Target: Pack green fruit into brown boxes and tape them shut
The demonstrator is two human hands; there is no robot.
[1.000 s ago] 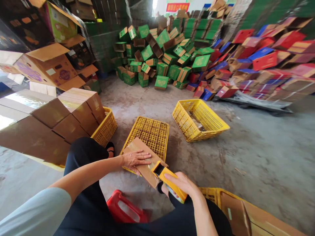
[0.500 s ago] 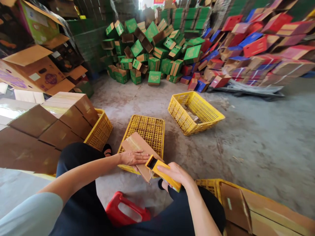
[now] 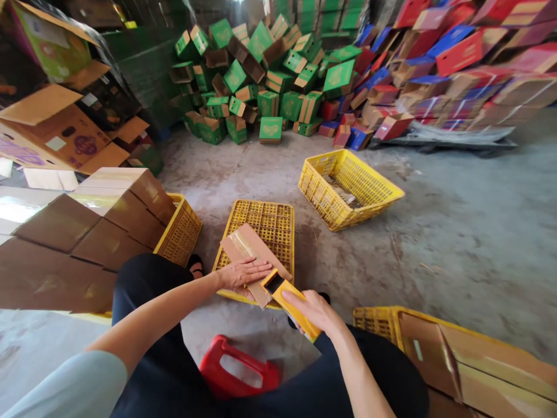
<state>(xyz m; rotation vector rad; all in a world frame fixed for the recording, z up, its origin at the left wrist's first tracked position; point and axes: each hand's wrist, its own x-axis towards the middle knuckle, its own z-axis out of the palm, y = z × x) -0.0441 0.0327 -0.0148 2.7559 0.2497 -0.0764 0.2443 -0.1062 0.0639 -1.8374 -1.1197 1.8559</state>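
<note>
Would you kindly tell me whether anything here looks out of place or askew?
Yes: at the back, green cartons lie jumbled at many angles, as if tumbled. Nearer, the cardboard box under the left hand sits slantwise on the yellow crate.

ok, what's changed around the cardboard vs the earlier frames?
The cardboard slid slightly away from the person, further onto the latticed yellow crate; its near end overhangs less. The yellow tape dispenser moved the same way, its head now closer to the left-hand grip. Nothing newly grasped or released. Unchanged: that grip flat on the cardboard, the right-hand grip around the dispenser.
</note>
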